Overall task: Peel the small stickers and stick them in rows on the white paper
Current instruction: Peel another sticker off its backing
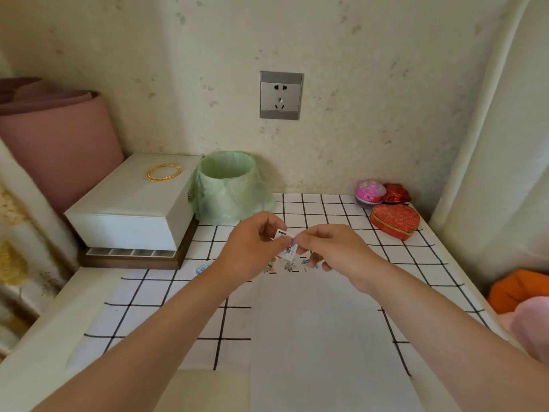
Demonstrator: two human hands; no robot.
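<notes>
Sticker sheet (287, 243), small and white, is held between both hands, just above the far edge of the white paper (320, 337). Its top is pinched by the left hand (252, 248), and its edge is nipped between thumb and forefinger of the right hand (332, 254), so the fingertips of the two hands are nearly touching. A dark printed strip is seen at the sheet's top, its writing too small to be read. A short row of stickers (289, 266) is seen on the paper just beneath the hands. Beyond the left hand a green-lined bin (228, 185) is set. Beyond the right hand are a red heart-shaped box (395, 220) and a pink egg-shaped tin (370, 191), whose label cannot be read.
</notes>
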